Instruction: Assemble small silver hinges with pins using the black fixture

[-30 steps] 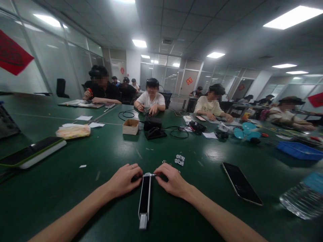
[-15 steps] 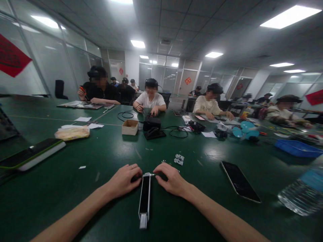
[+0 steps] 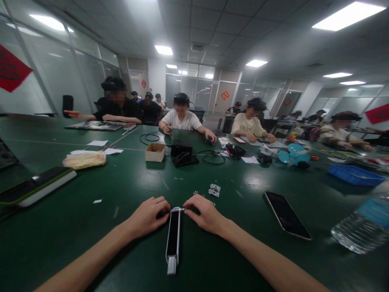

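A long, narrow white-framed device with a black inner face (image 3: 173, 237) lies on the green table, its silver end toward me. My left hand (image 3: 151, 215) is at the left of its far end, fingers curled and closed against that corner. On the other side my right hand (image 3: 204, 213) pinches a small thin metal piece (image 3: 182, 209) that sticks out from the device's far right corner. Beyond my right hand lie small white metal brackets (image 3: 214, 190), and some tiny metal parts (image 3: 196, 193) sit partly behind its fingers.
A phone (image 3: 287, 215) and a water bottle (image 3: 361, 225) lie at the right, near a blue tray (image 3: 356, 175). Ahead stand a small box (image 3: 154, 152) and a black device (image 3: 181, 153) with cables. A bread-like package (image 3: 84, 159) is at left. Several people sit across the table.
Both my hands keep their places at the device. Across the table, one person's hand has moved right, and the person at left has lowered an orange-tipped object outward to the left.
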Tool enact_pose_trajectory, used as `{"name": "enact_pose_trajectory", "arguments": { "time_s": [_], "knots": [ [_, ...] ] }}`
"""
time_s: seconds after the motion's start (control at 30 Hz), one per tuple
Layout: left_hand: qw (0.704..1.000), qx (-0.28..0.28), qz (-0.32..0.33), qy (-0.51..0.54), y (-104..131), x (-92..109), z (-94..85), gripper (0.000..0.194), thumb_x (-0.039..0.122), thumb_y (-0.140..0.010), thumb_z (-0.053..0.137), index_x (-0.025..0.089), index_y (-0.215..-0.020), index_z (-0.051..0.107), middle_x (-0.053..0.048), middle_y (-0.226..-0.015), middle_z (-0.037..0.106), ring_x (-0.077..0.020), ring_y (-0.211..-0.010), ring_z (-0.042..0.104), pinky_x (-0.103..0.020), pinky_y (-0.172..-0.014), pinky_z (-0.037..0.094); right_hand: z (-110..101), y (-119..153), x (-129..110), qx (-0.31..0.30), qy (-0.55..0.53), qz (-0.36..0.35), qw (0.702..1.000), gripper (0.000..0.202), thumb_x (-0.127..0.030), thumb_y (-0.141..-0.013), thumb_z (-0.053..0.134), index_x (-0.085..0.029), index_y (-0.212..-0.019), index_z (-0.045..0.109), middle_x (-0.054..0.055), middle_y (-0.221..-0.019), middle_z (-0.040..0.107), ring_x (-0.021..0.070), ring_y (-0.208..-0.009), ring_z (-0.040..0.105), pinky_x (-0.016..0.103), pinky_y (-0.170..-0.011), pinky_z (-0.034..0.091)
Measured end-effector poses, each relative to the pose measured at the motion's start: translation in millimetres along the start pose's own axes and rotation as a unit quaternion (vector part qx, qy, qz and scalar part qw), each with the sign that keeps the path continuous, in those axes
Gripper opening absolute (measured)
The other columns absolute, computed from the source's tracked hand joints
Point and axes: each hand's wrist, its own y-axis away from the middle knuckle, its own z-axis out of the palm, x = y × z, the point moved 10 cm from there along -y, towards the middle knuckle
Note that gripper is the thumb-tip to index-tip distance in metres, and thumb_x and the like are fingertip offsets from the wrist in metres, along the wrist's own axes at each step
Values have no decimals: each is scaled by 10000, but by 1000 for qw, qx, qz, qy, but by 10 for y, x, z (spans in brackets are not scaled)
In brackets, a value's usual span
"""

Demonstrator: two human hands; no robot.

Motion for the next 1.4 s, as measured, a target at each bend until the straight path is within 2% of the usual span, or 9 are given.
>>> {"name": "enact_pose_trajectory", "arguments": {
  "time_s": [0.23, 0.73, 1.2, 1.4],
  "knots": [
    [1000, -5, -1, -3, -9, 32, -24, 148, 235, -884, 473, 188, -927, 606, -26, -867, 602, -167, -743, 548, -273, -669, 384, 4, 7, 2, 11, 3, -12, 1000, 86, -162, -879, 574, -161, -958, 610, 62, -904, 652, 169, -846, 599, 296, -774, 497],
    [1000, -5, -3, -6, -23, 23, -17, 126, 226, -879, 498, 184, -929, 607, -23, -864, 599, -168, -741, 546, -279, -669, 376, -42, 35, 21, 62, 26, -21, 998, 103, -169, -816, 595, -164, -912, 634, 44, -820, 689, 152, -734, 628, 279, -714, 497],
    [1000, -8, -4, -3, -18, 13, -16, 131, 242, -880, 498, 187, -926, 608, -23, -873, 600, -166, -744, 544, -274, -672, 383, -27, 36, 43, 32, -20, -13, 999, 149, -147, -814, 583, -147, -938, 665, 62, -876, 720, 148, -768, 675, 251, -716, 540],
    [1000, -6, -2, -7, -16, 20, -25, 138, 239, -871, 489, 189, -919, 608, -24, -869, 609, -166, -750, 556, -278, -684, 393, -37, 50, 85, 44, -44, -9, 998, 117, -163, -822, 586, -160, -910, 663, 49, -879, 727, 141, -768, 687, 242, -714, 550]
  ]
}}
